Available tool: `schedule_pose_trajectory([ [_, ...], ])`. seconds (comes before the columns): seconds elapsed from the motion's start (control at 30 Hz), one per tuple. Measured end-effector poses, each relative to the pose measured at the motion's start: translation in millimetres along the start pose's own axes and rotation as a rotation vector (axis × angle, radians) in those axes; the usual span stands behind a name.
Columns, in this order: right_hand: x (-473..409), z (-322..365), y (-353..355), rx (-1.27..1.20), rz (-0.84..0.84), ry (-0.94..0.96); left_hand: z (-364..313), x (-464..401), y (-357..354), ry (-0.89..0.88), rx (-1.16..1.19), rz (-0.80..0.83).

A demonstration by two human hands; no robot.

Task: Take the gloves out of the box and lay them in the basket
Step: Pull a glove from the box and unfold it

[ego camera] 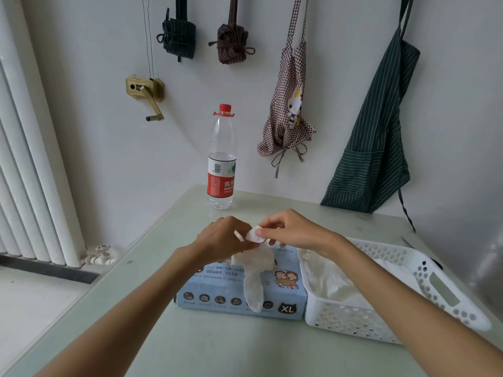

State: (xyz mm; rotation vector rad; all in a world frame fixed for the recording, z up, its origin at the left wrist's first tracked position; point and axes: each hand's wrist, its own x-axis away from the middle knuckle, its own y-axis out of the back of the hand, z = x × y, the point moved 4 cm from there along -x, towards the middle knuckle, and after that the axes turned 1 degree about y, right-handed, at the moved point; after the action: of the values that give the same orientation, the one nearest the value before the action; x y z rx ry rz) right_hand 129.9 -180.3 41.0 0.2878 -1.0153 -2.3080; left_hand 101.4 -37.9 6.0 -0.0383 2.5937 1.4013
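While the box sits just left of the basket, both hands meet above it: left hand and right hand each pinch a white glove, which dangles over the box front. More gloves lie in the basket.

The glove is thin, translucent film — faintly crinkled. The box is printed card, slightly sheeny. At lower right, the basket is white perforated plastic; the table looks smooth — glassy.
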Motion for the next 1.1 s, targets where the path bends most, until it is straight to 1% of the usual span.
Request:
schedule_pose_trajectory([
  [0.03, 2.8, -7.9, 0.1, 0.031, 0.036, -0.032, 2.5, -0.4, -0.6, 0.019, -0.037, -0.021],
  [0.07, 5.8, -16.8, -0.3, 0.135, 0.088, -0.061, 4.4, -0.8, -1.2, 0.035, -0.064, -0.027],
  [0.13, 10.0, -33.2, -5.3, 0.438, 0.222, -0.085, 4.1, -1.2, -0.5, 0.043, -0.095, -0.017],
  [0.17, 11.7, -36.5, -8.7, 0.543, 0.261, -0.069, 1.9, -1.3, 1.0, 0.038, -0.112, -0.027],
  [0.27, 12.1, -32.8, -16.6, 0.647, 0.305, -0.032, 1.1, -2.8, 11.1, 0.039, -0.211, -0.134],
  [0.33, 9.7, -30.7, -20.1, 0.692, 0.359, -0.061, 14.9, -3.5, 23.3, 0.091, -0.291, -0.203],
  [0.4, 6.0, -31.7, -21.1, 0.742, 0.384, -0.097, 35.5, -0.7, 33.1, 0.173, -0.307, -0.187],
  [0.5, -1.7, -34.5, -21.8, 0.713, 0.379, -0.145, 56.4, 10.6, 32.5, 0.228, -0.257, -0.048],
  [0.63, -3.6, -35.8, -21.4, 0.661, 0.343, -0.169, 63.2, 18.2, 34.3, 0.237, -0.302, -0.004],
  [0.7, -0.4, -36.5, -20.7, 0.614, 0.297, -0.158, 53.8, 13.7, 35.7, 0.186, -0.261, -0.018],
  [0.8, 3.2, -39.8, -21.0, 0.564, 0.267, -0.140, 17.0, 6.7, 34.1, 0.051, -0.105, -0.146],
  [0.83, 3.7, -40.5, -21.0, 0.556, 0.260, -0.138, 4.4, 4.3, 29.5, -0.001, -0.120, -0.158],
  [0.87, 4.5, -41.4, -21.0, 0.549, 0.254, -0.140, -4.5, 1.6, 21.9, -0.048, -0.168, -0.130],
  [0.97, 5.6, -43.8, -20.5, 0.523, 0.249, -0.143, -13.1, -5.5, -9.1, -0.111, -0.434, 0.092],
  [1.0, 6.3, -43.8, -20.5, 0.518, 0.254, -0.144, -11.7, -6.1, -13.5, -0.120, -0.518, 0.108],
  [1.03, 6.3, -43.6, -20.4, 0.510, 0.257, -0.145, -9.9, -6.5, -12.7, -0.128, -0.562, 0.077],
  [1.1, 6.7, -43.3, -19.7, 0.496, 0.252, -0.145, -3.3, -5.1, -3.4, -0.115, -0.554, -0.032],
])
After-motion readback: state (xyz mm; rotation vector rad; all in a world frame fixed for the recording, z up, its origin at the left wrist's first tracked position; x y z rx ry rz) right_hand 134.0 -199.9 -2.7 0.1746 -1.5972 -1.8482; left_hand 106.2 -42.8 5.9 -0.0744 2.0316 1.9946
